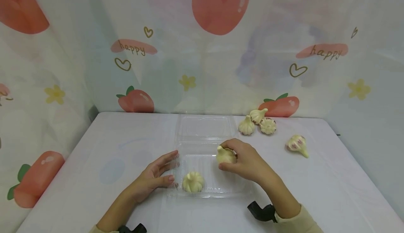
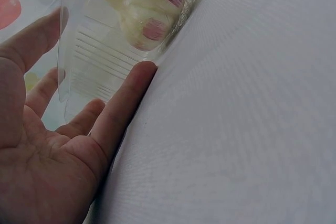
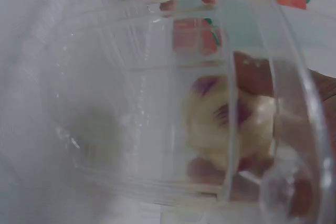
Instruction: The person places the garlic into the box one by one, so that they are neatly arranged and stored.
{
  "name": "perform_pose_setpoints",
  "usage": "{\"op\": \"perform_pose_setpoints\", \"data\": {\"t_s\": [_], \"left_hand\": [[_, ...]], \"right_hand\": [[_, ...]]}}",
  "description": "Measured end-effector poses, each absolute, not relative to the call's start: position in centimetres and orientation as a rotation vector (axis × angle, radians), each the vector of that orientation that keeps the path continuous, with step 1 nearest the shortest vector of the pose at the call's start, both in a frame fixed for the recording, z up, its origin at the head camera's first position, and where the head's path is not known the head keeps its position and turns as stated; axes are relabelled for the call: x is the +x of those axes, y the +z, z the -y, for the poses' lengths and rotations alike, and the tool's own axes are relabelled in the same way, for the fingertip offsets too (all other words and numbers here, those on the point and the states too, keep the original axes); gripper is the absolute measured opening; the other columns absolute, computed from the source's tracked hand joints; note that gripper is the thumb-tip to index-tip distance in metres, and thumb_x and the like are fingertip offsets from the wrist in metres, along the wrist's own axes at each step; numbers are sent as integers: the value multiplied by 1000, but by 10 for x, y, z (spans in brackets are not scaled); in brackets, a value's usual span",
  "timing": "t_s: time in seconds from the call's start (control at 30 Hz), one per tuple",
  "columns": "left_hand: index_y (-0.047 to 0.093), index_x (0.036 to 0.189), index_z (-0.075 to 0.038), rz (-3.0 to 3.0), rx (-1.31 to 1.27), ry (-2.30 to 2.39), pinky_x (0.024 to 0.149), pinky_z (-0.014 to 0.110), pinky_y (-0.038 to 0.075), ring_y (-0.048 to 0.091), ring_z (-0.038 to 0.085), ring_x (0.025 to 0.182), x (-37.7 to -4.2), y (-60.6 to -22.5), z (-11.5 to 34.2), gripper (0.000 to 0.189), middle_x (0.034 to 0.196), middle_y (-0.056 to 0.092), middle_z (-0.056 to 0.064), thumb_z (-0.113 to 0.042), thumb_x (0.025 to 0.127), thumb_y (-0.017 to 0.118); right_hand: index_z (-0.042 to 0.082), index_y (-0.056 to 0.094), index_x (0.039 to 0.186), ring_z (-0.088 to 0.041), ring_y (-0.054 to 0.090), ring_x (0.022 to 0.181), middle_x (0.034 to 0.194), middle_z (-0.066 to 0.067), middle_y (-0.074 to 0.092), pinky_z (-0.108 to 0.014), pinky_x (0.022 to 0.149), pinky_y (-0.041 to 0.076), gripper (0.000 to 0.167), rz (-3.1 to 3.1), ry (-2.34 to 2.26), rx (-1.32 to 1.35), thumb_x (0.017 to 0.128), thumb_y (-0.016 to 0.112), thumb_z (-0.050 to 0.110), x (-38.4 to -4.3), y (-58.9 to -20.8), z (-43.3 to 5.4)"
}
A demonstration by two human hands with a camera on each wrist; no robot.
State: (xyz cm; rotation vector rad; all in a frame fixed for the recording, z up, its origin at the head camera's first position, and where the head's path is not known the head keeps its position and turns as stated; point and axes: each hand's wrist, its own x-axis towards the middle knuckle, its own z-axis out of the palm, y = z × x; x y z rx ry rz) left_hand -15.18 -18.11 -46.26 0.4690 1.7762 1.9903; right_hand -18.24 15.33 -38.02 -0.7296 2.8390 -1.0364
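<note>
The white table (image 1: pixel 328 191) bore a clear plastic container (image 1: pixel 217 177), its lid (image 1: pixel 205 126) opened out toward the far edge. The left hand (image 1: pixel 153 177), fingers loosely extended, touched the container's left side; the right hand (image 1: pixel 244 159) grasped a garlic bulb (image 1: pixel 226 156) at the container's right half. A second bulb (image 1: pixel 193 182) sat in the near left corner, three bulbs (image 1: pixel 267 126) clustered right of the lid, and a lone bulb (image 1: pixel 297 144) lay farther right

Garlic bulbs (image 1: pixel 296 144): 6 | clear plastic container (image 1: pixel 208 172): 1 | left hand (image 1: pixel 151 177): 1 | right hand (image 1: pixel 246 159): 1 | table (image 1: pixel 315 191): 1
</note>
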Motion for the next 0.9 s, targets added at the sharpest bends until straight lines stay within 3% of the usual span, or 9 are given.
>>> {"op": "perform_pose_setpoints", "data": {"t_s": [0.17,0.5,0.9], "left_hand": [[24,159,-17,-1785,480,1988,97,43,52,19,36,151,-152,-463,182,74,165,17,7,-2,97,60],[23,159,-16,-1787,487,1982,97,41,52,18,37,151,-152,-462,181,74,165,16,9,-2,97,60],[23,159,-17,-1794,475,1978,98,41,52,18,36,151,-151,-462,181,74,165,17,6,-2,97,60]], "right_hand": [[18,67,116,-13,59,101,117,5,66,-39,88,48,46,-2822,-1006,-752,76,87,27,-181,-384,-147],[21,68,112,-10,57,92,107,9,65,-33,80,47,45,-2820,-977,-839,73,88,29,-179,-392,-142],[21,66,113,-9,57,91,105,12,64,-32,81,47,44,-2750,-917,-862,75,87,27,-175,-397,-134]]}}
